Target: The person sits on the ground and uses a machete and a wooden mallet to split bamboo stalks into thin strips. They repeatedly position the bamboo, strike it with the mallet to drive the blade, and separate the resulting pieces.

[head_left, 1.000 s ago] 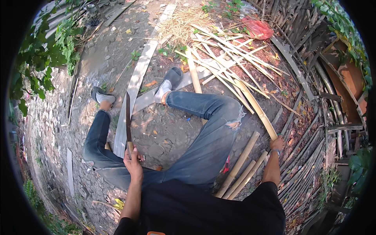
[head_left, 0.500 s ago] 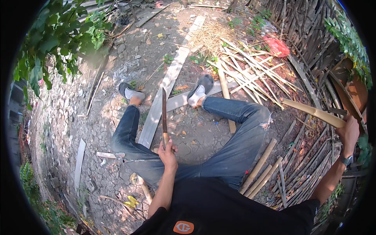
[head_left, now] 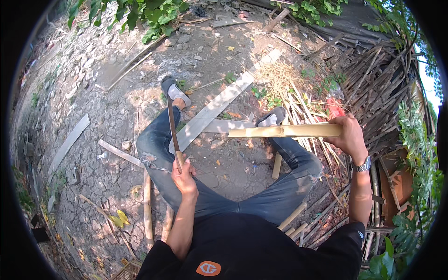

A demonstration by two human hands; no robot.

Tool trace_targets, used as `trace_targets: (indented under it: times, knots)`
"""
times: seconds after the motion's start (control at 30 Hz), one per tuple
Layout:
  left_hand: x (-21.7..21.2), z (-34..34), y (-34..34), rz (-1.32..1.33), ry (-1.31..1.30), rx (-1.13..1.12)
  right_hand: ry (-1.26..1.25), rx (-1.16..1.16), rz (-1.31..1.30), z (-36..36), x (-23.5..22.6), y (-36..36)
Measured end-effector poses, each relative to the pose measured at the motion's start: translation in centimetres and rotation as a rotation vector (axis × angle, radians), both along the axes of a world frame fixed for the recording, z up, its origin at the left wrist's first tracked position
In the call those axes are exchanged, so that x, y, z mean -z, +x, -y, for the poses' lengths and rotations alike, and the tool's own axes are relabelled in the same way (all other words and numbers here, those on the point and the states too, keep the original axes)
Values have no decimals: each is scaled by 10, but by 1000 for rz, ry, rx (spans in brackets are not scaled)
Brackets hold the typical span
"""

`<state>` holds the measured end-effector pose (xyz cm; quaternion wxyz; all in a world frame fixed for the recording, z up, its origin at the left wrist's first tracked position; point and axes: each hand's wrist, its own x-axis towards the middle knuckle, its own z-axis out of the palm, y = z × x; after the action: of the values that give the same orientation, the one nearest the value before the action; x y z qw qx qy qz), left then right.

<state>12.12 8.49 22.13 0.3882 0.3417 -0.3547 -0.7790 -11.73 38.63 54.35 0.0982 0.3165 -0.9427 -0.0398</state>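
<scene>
My left hand is closed around the wooden handle of a machete. Its long dark blade points up and away, passing in front of my left lower leg and shoe. My right hand grips the right end of a split bamboo piece, pale on the face toward me, with a node partway along. The bamboo lies almost level in the air, over my right foot and shin, its free end toward the middle. Blade and bamboo are apart.
A grey plank runs diagonally between my feet, with another plank across it. Thin bamboo strips and shavings lie beyond my right foot. Bamboo poles rest beside my right thigh. Stacked sticks stand at far right.
My right hand has swung the bamboo in from the far right to in front of me. The machete has tilted leftward in my left hand. The whole view has turned to the right.
</scene>
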Motion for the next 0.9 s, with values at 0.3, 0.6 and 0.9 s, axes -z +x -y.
trace_targets:
  times: [0.3, 0.6, 0.9]
  knots:
    - [1, -10, 1, 44, -123, 137, 88, -560, 84, 104, 84, -5]
    - [7, -28, -11, 122, -131, 246, -1045, -266, 245, 90, 153, 13]
    - [-28, -17, -17, 130, -333, 459, -1069, -139, 178, 88, 215, -24]
